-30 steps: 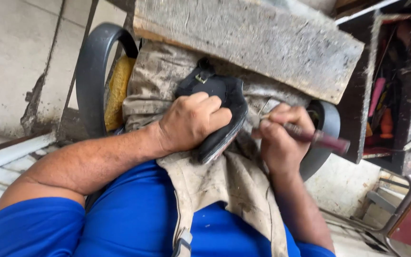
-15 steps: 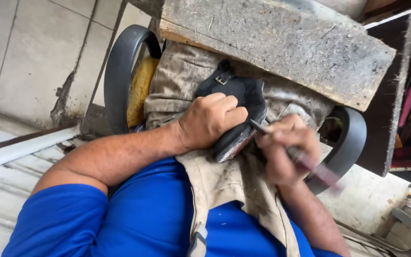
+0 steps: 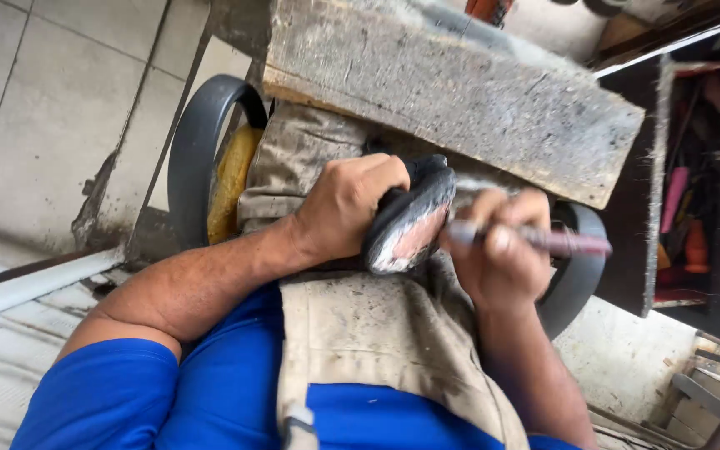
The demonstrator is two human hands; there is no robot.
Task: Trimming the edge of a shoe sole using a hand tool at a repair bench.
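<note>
Gripping a black shoe with a worn, pale pinkish sole (image 3: 410,229), the left hand (image 3: 347,208) has its fingers curled tightly over the upper, turning the sole toward the camera. That sole is scuffed and patchy, grey-white at the edges and pink in the middle, with a dark rim around it. Just beside it, the right hand (image 3: 502,258) is closed in a fist around a slim tool with a dark reddish handle (image 3: 543,240), whose working end meets the sole's edge; the tip itself is blurred. Both hands and the shoe rest over a stained beige canvas apron (image 3: 360,350) lying across the lap, above a bright blue shirt (image 3: 210,392). Beyond the hands, a rough, grey weathered wooden plank (image 3: 460,92) crosses the view. Past the left hand curves the dark grey plastic chair arm (image 3: 197,150), with a yellow cushion (image 3: 231,179) next to it. Beyond the right hand, a dark wooden shelf (image 3: 693,183) holds pink and orange objects too blurred to identify.
</note>
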